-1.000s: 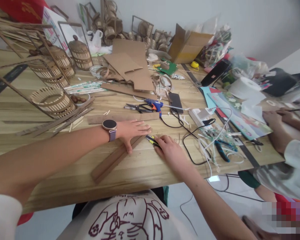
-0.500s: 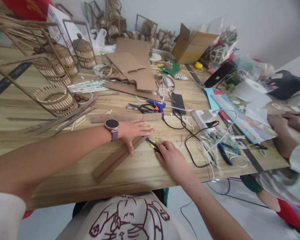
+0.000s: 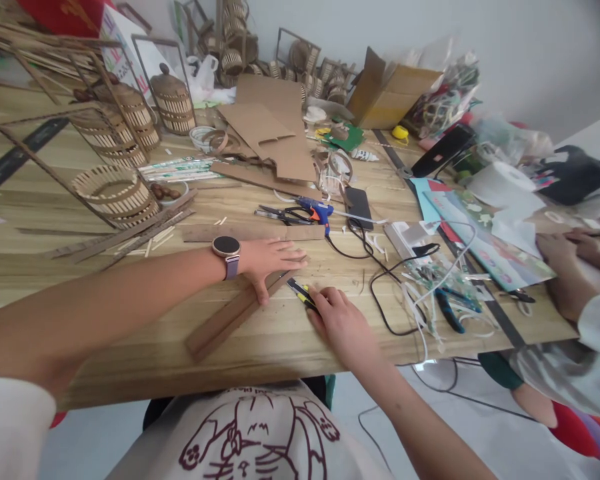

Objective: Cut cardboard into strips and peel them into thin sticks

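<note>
My left hand, with a watch at the wrist, lies flat with spread fingers over the upper end of a brown cardboard strip. That strip runs diagonally down to the left across the wooden table. In my right hand is a yellow and black utility knife, its blade pointing up and left, close beside the strip's right edge. Whether the blade touches the strip I cannot tell. Just beyond my left hand lies another flat cardboard strip.
A blue glue gun and black scissors lie behind the hands. Slatted baskets stand at left. To the right are a power strip, cables and pliers. Another person's hands are at the far right.
The knife in my right hand has shifted slightly left, its blade closer to the strip. My left hand stays flat in place. The view has moved a little.
</note>
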The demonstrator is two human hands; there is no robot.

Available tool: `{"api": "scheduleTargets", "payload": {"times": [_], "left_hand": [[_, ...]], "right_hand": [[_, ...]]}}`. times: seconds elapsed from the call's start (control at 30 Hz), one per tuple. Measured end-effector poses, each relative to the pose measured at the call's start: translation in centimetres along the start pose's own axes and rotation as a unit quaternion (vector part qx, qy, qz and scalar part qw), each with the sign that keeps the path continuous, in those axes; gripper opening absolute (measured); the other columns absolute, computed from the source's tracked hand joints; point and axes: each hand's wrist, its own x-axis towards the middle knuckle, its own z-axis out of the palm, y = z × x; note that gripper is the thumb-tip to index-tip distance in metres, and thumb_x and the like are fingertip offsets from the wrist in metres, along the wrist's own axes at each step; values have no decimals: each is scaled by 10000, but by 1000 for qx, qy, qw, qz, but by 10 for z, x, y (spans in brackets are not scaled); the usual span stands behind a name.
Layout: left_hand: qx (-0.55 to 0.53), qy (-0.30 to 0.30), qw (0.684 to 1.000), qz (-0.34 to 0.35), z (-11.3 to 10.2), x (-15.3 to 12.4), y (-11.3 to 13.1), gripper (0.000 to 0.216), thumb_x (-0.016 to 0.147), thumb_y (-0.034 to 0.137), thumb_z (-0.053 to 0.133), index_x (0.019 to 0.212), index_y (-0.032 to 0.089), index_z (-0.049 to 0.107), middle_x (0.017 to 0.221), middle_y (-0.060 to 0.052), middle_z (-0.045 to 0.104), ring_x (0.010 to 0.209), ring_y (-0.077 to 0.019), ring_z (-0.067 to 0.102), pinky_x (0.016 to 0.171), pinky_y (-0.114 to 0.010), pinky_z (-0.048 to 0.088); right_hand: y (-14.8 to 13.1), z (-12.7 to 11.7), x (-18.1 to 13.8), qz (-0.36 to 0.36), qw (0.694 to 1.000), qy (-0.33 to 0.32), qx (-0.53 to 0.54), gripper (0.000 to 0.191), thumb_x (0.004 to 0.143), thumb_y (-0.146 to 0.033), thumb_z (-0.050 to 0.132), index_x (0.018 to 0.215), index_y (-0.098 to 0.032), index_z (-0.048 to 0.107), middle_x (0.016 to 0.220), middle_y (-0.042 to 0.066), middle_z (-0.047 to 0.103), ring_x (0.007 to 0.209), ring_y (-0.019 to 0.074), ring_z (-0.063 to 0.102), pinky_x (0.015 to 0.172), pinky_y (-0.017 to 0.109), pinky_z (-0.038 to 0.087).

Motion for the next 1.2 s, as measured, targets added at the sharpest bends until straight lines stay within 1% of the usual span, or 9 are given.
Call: {"api": "scheduleTargets", "payload": {"times": [0.17,0.27,0.37,0.47,0.6,0.73,0.9,1.07,1.2], "left_hand": [[4,14,1000,1,-3,-8,6,1160,588,613,818,1555,241,296,1641,-99,176,1514,-360,123,1219,-500,102],[8,0,1000,13,-2,-16,11,1177,599,619,814,1561,204,279,1638,-119,171,1518,-350,115,1222,-501,75],[-3,-11,1000,12,0,-21,13,1213,577,625,820,1565,194,266,1635,-124,183,1516,-359,111,1219,-514,71],[-9,-13,1000,7,2,-22,13,1224,564,623,823,1566,201,263,1633,-120,197,1517,-365,101,1215,-531,60],[-13,-6,1000,6,3,-21,11,1185,587,595,814,1568,234,255,1638,-96,188,1519,-353,102,1212,-538,44],[-9,-18,1000,-1,3,-21,11,1179,600,579,806,1573,239,234,1644,-85,158,1520,-358,79,1208,-551,33],[-13,-10,1000,0,5,-21,10,1177,594,579,811,1569,240,245,1643,-86,176,1522,-346,84,1210,-534,27],[-30,-1,1000,3,5,-21,9,1153,581,585,818,1554,258,292,1637,-82,209,1518,-353,106,1214,-521,36],[-33,2,999,4,4,-22,10,1153,577,587,816,1552,256,298,1635,-85,215,1516,-358,113,1213,-527,42]], "right_hand": [[0,0,-1,12,1000,-3,15,361,949,-237,552,1300,-158,577,1035,117,654,941,256,632,792,369,554],[1,1,0,11,1000,2,29,364,950,-234,547,1305,-159,573,1043,115,651,956,258,629,814,377,551],[2,0,2,8,999,3,44,362,951,-234,537,1305,-167,570,1057,116,649,971,261,623,833,388,545],[1,-3,7,10,998,-4,54,356,949,-236,535,1296,-167,575,1062,120,646,979,262,622,835,388,543],[-3,-7,9,14,998,-26,47,375,951,-235,544,1312,-139,567,1074,129,643,1000,267,622,839,380,544],[-5,-10,8,11,999,-43,31,393,946,-218,552,1329,-131,556,1075,129,643,993,270,626,825,383,552],[-5,-11,9,9,999,-40,26,365,953,-235,546,1311,-168,571,1068,113,648,975,252,638,815,356,556],[-5,-8,3,0,999,-40,28,376,953,-240,538,1322,-172,557,1056,120,647,974,256,638,776,360,566],[-5,-9,6,-10,998,-37,42,369,954,-238,525,1315,-175,557,1069,120,641,976,258,634,802,374,560]]}}
